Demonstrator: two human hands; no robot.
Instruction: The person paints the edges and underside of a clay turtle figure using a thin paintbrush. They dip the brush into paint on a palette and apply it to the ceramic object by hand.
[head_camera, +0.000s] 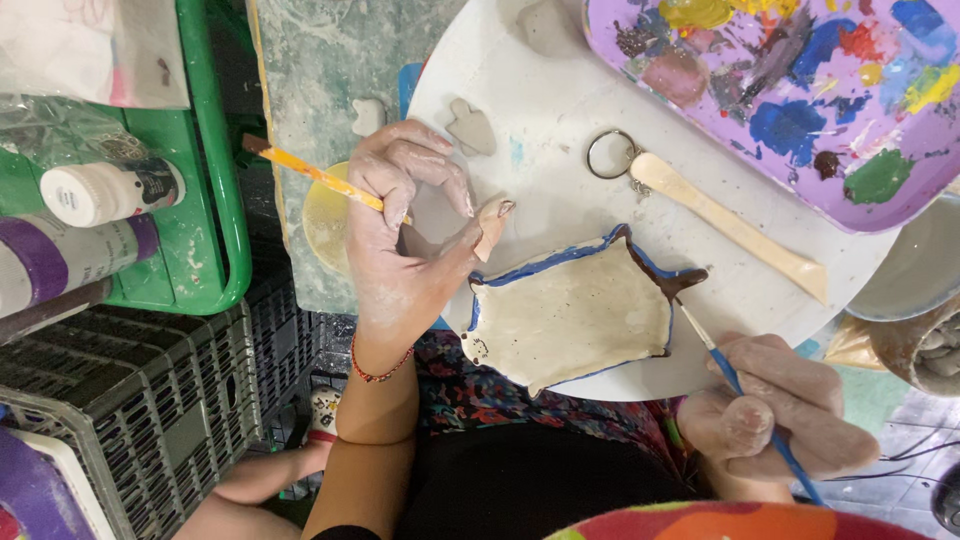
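Head view looks down on a white round board (560, 140) where a flat clay dish (572, 315) with a blue painted rim lies near the board's 6 o'clock edge. At the dish's 10 o'clock corner, the left hand (400, 235) steadies it with the thumb tip and grips an orange-handled brush (310, 172) between curled fingers, its handle pointing toward 10 o'clock. At the dish's 4 o'clock, the right hand (780, 415) closes on a blue-handled brush (735, 385), whose tip touches the dark brown corner at 2 o'clock of the dish. A wooden tool (735, 228) on a key ring (610, 155) lies at the dish's 1 o'clock, and a purple paint tray (800, 95) sits beyond it. A green basket (215, 180) holding paint bottles stands at 9 o'clock.
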